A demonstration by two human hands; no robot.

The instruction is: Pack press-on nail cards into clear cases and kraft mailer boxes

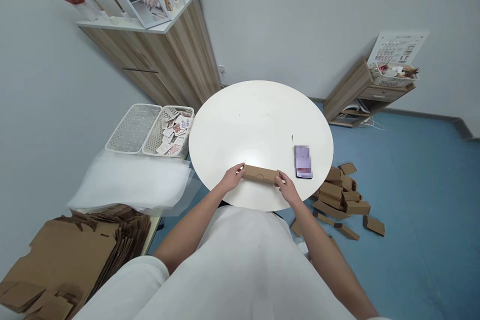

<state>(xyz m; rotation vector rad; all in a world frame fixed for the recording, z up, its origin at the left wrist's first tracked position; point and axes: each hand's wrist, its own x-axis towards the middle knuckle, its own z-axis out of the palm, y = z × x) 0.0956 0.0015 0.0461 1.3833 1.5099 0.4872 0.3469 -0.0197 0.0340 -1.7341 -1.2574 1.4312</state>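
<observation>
Head view. A narrow, closed cardboard box [260, 174] lies crosswise between the two hands, at or just above the near part of a round white table [258, 115]; whether its underside touches the tabletop cannot be told. The left hand [232, 178] is clamped on one short end, with the thumb nearer the body; the right hand [286, 187] is clamped on the other, its thumb and fingers about the corner. A small curved notch shows midway along the side nearer the body.

Handling, as judged from appearance: the box should be light, and its folded card stiff lengthwise but apt to dent under a hard squeeze. The matt surface seems unlikely to slip. The short ends, where both hands grip, offer the best hold; pressure on the broad middle might bow the panel.

Just beyond the right hand, and apart from it, lies a phone [302, 161], its screen blurred. Farther out to the right of that hand, small cardboard boxes [339, 192] lie heaped on the blue floor [423, 190]. Well to the left of the left hand stand a white basket [152, 136] of packets, translucent sheets [131, 180] and, nearer the body, stacked flat cardboard [71, 250].
</observation>
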